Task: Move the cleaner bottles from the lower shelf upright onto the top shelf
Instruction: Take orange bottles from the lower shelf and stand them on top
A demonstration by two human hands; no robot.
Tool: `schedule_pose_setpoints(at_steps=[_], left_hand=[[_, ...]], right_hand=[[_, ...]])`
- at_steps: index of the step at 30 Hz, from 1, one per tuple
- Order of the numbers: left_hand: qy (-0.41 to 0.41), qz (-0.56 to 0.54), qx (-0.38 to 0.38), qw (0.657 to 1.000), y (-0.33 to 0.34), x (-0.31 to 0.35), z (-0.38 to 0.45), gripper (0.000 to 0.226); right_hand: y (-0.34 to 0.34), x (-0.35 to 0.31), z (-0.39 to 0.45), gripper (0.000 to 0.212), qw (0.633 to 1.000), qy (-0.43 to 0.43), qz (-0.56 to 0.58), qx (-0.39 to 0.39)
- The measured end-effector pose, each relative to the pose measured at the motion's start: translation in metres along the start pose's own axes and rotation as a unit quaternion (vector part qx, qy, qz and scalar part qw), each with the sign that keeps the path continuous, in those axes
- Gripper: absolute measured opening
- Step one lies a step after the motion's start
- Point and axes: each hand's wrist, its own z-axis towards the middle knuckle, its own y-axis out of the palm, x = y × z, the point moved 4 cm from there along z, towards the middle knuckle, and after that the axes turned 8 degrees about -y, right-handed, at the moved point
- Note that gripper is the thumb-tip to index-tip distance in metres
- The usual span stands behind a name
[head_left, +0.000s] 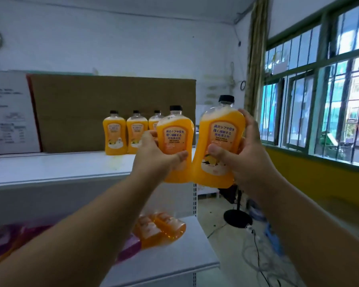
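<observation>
Presently, entry for one head view, both arms reaching forward.

Left hand: left hand grips an orange cleaner bottle, left-held bottle, thumb across the lower label, fingers curled round its left side.
Right hand: right hand grips a second orange bottle, right-held bottle, thumb on the label front, fingers wrapped behind its right edge.
Held bottles: both upright, black caps up, labels facing the camera; lower bodies touch each other. Both are in the air in front of the right end of the top shelf, bases below its front edge in this view.
Liquid: surface in both held bottles tilted, foam near the shoulders.
Top shelf: white; three standing bottles in a row near the back, upright, capped, just beside one another; the rightmost is partly hidden by the left-held bottle.
Behind the row: a brown cardboard sheet upright, a white printed box to its left.
Lower shelf: lower shelf, white; lying orange bottles on their sides, count unclear, partly behind the left forearm. Pink packages further left, blurred.
Surroundings: barred window at right, a black round stand base and cables on the floor.
</observation>
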Motion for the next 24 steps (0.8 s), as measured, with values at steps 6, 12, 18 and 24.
schedule_pose_setpoints(at_steps=[6, 12, 18, 24], left_hand=[[0.033, 0.061, 0.005, 0.998, 0.024, -0.001, 0.102, 0.107], [0.089, 0.153, -0.040, 0.983, 0.060, -0.010, 0.154, 0.123], [0.090, 0.198, 0.002, 0.976, 0.073, -0.031, 0.175, 0.113], [0.243, 0.385, 0.028, 0.890, 0.075, -0.017, 0.180, 0.121]], right_hand=[[-0.002, 0.043, 0.066, 0.101, 0.995, -0.022, -0.095, 0.019], [-0.011, 0.101, 0.113, 0.100, 0.989, -0.016, -0.143, 0.011], [-0.008, 0.151, 0.135, 0.098, 0.989, 0.003, -0.145, -0.028], [-0.006, 0.157, 0.145, 0.098, 0.981, -0.013, -0.178, -0.071]])
